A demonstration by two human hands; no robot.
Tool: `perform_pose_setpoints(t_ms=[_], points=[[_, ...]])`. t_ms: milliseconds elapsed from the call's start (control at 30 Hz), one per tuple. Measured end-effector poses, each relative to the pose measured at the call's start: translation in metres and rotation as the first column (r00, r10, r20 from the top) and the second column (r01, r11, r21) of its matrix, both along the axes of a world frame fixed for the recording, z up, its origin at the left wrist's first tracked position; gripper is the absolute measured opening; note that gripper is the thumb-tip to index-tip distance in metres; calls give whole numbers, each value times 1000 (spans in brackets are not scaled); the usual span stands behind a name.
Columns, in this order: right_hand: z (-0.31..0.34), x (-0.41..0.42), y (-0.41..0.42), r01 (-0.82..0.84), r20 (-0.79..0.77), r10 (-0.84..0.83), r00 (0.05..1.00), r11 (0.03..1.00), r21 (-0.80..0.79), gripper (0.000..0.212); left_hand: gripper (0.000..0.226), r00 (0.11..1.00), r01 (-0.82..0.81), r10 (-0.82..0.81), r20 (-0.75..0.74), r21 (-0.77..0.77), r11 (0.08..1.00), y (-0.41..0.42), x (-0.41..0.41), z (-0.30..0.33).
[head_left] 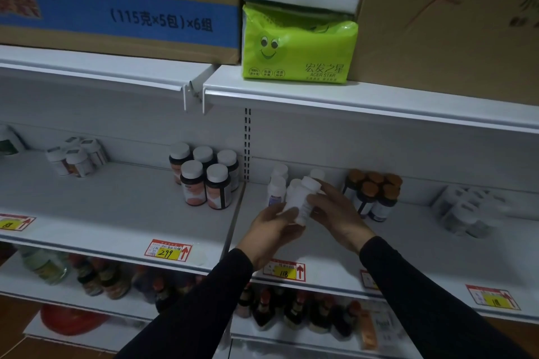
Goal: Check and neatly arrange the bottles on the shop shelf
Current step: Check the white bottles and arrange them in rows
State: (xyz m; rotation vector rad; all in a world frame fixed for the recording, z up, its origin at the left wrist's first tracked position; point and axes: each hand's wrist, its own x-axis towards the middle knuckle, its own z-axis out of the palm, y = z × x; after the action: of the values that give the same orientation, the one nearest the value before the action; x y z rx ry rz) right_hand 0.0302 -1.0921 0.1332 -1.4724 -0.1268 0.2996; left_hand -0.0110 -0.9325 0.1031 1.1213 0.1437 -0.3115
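Fingers [280, 214] of the left hand [269, 232] curl under the base of a white bottle [300, 198] while the right hand [335, 213] wraps its side near the cap, the two holding it tilted just above the shelf [408, 242], apparently so the label can be turned and read before the bottle is set back. It hangs directly in front of a small cluster of matching white bottles [277, 186] standing toward the back, the group it most likely belongs to. Just right of that cluster, dark bottles with orange caps [376, 192] stand packed in a tight block; further right a blurred group of pale bottles [463, 210] sits apart. Across the upright divider on the left, brown bottles with white caps [204, 175] form two neat rows, and beyond them a looser bunch [75, 154] looks less squared. Price tags [284, 270] along the shelf edge mark each group's place. Above, a green tissue pack [300, 49] rests between cardboard cartons [116, 3]. The check appears under way, with several groups left to straighten.
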Motion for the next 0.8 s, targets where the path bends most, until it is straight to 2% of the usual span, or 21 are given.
perform_pose_setpoints(t_ms=[100,167,233,300,367,467,600,800], points=[[-3,1,0,-8,12,10,1000,993,-121,38,36,992,-51,24,126,216,975,-2,-1,3],[-6,2,1,-14,33,21,999,977,-211,47,39,982,-89,37,186,281,955,-3,-2,4],[-9,4,1,-20,26,27,999,976,-217,52,43,978,-108,48,205,293,950,-4,-2,4],[-9,4,0,-5,-1,5,1000,993,-115,41,43,982,-96,41,186,295,951,-3,-2,4],[-8,3,-2,10,-28,-11,1000,1000,-24,33,42,993,-34,6,121,233,972,-1,-1,4],[-9,4,-5,-7,-51,8,999,1000,18,35,37,998,8,-16,60,120,993,1,1,-1],[-6,3,-3,-29,-49,27,998,999,-46,37,38,986,-39,-4,166,253,967,-1,1,-2],[-9,0,-2,-55,-21,52,998,983,-174,41,48,968,-129,50,247,315,940,-3,1,-1]])
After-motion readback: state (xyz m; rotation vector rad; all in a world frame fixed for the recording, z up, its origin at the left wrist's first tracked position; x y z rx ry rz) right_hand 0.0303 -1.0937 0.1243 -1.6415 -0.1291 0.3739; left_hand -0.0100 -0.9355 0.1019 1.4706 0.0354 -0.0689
